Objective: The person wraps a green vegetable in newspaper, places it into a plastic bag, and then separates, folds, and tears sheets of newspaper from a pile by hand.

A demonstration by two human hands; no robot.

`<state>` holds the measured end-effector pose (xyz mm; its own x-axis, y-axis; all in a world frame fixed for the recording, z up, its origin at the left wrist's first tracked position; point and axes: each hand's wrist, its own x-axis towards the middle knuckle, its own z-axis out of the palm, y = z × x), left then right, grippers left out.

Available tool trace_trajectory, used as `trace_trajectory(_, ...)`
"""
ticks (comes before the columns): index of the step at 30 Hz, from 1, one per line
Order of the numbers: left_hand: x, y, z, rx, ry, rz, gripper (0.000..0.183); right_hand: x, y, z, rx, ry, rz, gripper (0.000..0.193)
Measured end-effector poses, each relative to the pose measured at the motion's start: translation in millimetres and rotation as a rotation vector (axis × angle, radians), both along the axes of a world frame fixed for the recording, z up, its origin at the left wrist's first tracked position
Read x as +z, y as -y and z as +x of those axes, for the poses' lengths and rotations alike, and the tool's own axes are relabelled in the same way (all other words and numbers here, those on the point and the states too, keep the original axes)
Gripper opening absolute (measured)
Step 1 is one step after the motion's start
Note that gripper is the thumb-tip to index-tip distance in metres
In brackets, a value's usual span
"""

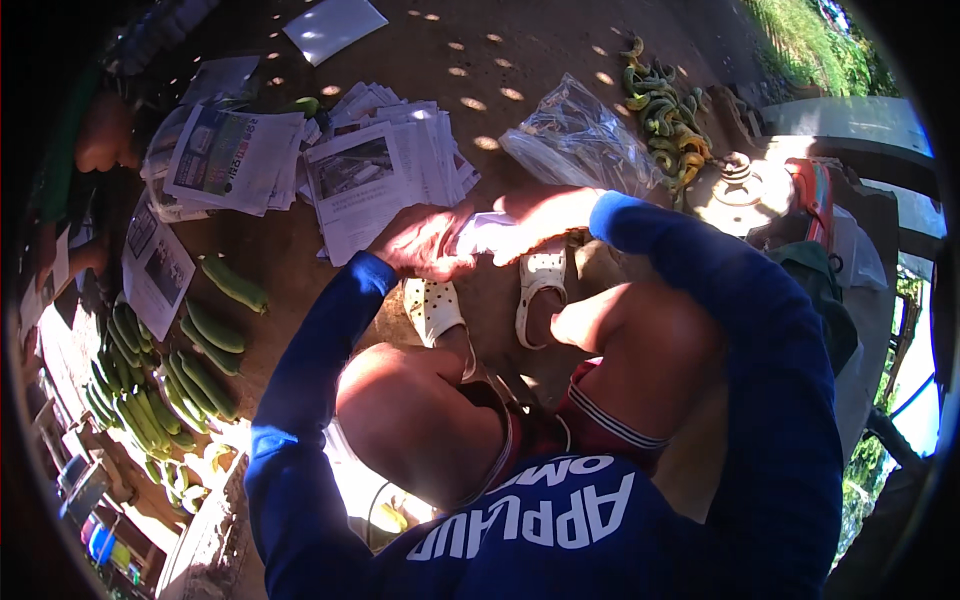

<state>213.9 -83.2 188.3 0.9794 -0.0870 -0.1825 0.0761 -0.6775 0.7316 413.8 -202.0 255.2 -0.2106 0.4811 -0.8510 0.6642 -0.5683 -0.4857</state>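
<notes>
Above my white clogs [434, 308], my two hands meet in front of me. Between them is a pale piece of paper [482, 234], mostly covered by the fingers; whether it is wrapped around anything I cannot tell. My left hand [425, 240] has its fingers curled and closed on the paper's left end. On the other end, my right hand [548, 218] is closed too, partly washed out by bright sun. Just beyond my left hand lies a loose pile of newspaper sheets [355, 172].
More newspapers [232, 155] lie left of the pile. Many long green cucumber-like vegetables [212, 328] cover the ground at left, beside another person's hand [92, 255]. A clear plastic bag [580, 135] and a heap of curved yellow-green vegetables [665, 115] lie ahead at right.
</notes>
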Motion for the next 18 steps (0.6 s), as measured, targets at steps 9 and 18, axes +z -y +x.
trace_trajectory(9, 2, 4, 42, 0.036, -0.025, 0.029, 0.067, -53, 17, 65, -0.539, -0.506, -0.072, 0.04)
trace_trajectory(18, -43, 19, 70, -0.027, -0.224, 0.075, 0.065, -148, 35, 86, -0.427, -0.502, -0.393, 0.043)
